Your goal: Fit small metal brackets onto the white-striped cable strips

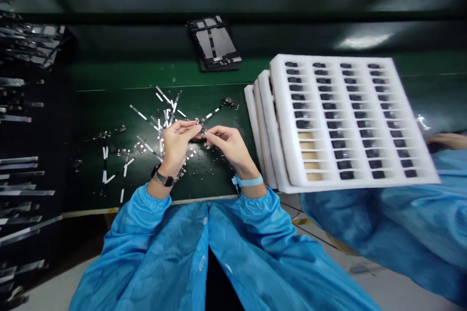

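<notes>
Small dark electronic part at the centre of the frame, raised between two bare hands just above a green bench. The left hand pinches it between thumb and fingers from the left; the right hand closes thumb and forefinger on its lower right edge. Whether the part joins the strips around it cannot be told, since the fingers cover much of it.

Left of and behind the hands, a loose heap of thin strips, black with white sections, fans out across the bench. A strip with a dark block at its end lies to the upper right of the fingertips. More small parts lie scattered at centre left.

A watch circles the left wrist and a pale blue band the right; both sleeves belong to a blue smock.

Right of centre, a white foam tray tops a stack of trays. Its four columns of slots hold black pieces; the lower slots of the leftmost column show tan backing. At upper centre lie flat rectangular frames, stacked. Along the left edge, many strips rest on a black surface. At far right appear another person's blue sleeve and hand.
</notes>
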`<state>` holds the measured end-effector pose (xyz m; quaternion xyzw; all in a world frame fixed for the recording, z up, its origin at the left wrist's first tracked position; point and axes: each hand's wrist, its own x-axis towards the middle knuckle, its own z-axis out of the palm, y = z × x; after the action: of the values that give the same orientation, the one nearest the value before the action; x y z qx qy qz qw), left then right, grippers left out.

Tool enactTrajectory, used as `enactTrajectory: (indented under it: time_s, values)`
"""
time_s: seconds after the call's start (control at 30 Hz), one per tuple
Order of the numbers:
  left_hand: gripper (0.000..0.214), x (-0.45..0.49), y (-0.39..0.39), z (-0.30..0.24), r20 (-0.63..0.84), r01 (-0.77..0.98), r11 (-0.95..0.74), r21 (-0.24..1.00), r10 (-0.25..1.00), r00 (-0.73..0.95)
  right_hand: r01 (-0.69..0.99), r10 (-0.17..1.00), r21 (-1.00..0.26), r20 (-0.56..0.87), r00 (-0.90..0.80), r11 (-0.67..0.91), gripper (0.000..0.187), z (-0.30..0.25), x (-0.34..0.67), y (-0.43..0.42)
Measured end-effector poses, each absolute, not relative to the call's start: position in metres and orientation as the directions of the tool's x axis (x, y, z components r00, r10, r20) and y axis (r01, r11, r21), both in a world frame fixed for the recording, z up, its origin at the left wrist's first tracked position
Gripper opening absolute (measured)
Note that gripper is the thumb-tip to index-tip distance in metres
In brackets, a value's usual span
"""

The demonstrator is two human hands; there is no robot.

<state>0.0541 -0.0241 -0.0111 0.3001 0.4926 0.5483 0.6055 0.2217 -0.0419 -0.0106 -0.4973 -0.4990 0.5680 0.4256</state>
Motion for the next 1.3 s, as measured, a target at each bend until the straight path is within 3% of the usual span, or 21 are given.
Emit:
enactTrajectory:
  time_s: [0.33,0.57,1.1,1.3]
  values:
    - [0.029,0.057,-0.0272,-0.0135,-0.169,-0.26,0.129,0.957,0.976,-0.139,0.043,0.972,-0.982,-0.188,-0.144,-0.184,0.042,-0.015,0.2235,-0.0414]
    - [0.029,0.0539,-0.0249,-0.0123,-0.262,-0.291,0.226,0.93,0.961,-0.092,0.028,0.965,-0.978,-0.206,-0.164,-0.205,0.04,-0.0144,0.2242,-0.0412]
    - [0.023,0.0594,-0.0296,-0.0135,-0.165,-0.206,0.13,0.97,0.972,-0.164,0.031,0.966,-0.976,-0.218,-0.14,-0.215,0.041,-0.0168,0.223,-0.0418]
    - [0.028,0.0584,-0.0267,-0.015,-0.243,-0.28,0.198,0.939,0.961,-0.135,0.037,0.974,-0.985,-0.174,-0.145,-0.171,0.047,-0.018,0.2241,-0.0424]
